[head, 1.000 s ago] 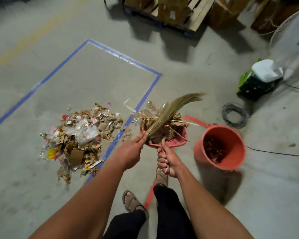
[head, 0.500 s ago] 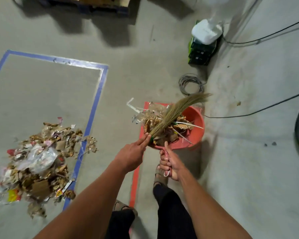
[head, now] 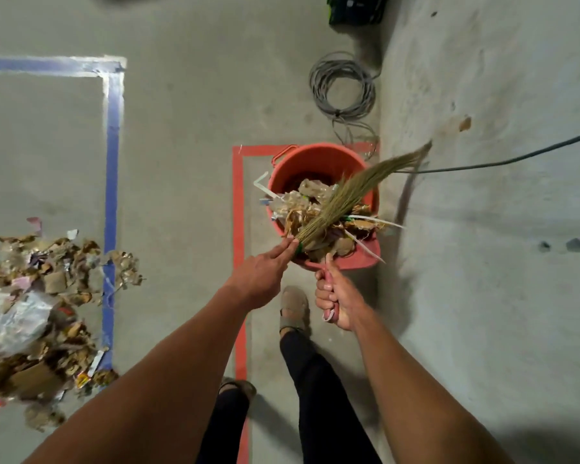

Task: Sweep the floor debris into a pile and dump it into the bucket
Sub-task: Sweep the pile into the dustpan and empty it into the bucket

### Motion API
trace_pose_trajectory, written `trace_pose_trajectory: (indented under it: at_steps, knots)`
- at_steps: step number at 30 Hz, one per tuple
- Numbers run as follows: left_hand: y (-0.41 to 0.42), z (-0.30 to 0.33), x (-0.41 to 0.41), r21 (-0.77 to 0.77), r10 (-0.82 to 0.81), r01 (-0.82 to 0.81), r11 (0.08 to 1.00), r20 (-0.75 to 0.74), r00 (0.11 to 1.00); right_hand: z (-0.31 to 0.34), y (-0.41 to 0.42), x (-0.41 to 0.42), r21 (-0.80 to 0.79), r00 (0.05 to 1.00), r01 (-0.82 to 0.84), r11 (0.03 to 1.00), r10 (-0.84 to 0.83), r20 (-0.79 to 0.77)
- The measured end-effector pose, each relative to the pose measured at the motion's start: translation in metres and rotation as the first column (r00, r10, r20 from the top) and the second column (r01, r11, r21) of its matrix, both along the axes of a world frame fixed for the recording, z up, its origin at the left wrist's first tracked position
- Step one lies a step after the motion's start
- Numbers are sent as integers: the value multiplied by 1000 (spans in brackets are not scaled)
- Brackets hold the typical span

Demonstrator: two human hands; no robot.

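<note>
R hand (head: pixel 337 298): fingers curled tight round the pink handle of the dustpan (head: pixel 365 256), thumb up along it. Pan held above the orange bucket (head: pixel 302 162), loaded w/ debris (head: pixel 310 209), mostly cardboard scraps and white strips. Pan's long axis runs from R hand fwd over the bucket's near rim; bucket mouth lies straight ahead of the fingers, open part beyond the load.

L hand (head: pixel 260 277): fingers extended, tips pinching the broom (head: pixel 345 199) at its green binding; bristles lie diagonally across the load, tips pointing fwd-right past the rim.

Judgement: the dump needs the pan tipped fwd, away from R hand; broom holds the load down. Strips overhanging the right side may miss.

Big pile (head: pixel 37 303) on floor well apart to left, straddling blue tape (head: pixel 111 182), not yet collected.
</note>
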State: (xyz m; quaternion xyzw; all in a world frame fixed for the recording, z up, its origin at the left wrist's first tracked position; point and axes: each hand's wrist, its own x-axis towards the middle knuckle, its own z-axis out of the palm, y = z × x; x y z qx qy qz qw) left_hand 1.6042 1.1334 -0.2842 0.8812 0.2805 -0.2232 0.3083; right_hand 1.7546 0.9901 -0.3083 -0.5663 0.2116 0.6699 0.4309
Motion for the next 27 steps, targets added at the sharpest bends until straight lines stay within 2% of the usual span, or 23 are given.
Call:
trace_pose_trajectory:
  at_steps: [7, 13, 18, 23, 27]
  knots:
    - [7, -81, 23, -11, 20, -20, 1000, 0, 1000, -82, 25, 34, -50, 996, 64, 997, -67, -63]
    - [3, -105, 27, -12, 54, -54, 998, 12, 998, -123, 54, 67, -131, 994, 58, 990, -70, -86]
    - [-7, -99, 24, 30, 73, -73, 997, 6, 997, -122, 74, 85, -224, 995, -39, 974, 18, -95]
    - [-9, -88, 25, 71, 108, -108, 992, 3, 994, -115, 80, 89, -278, 993, -58, 959, 27, -114]
    - [-9, -86, 28, 90, 137, -138, 986, 18, 990, -100, 77, 94, -323, 977, -207, 924, 179, -115]
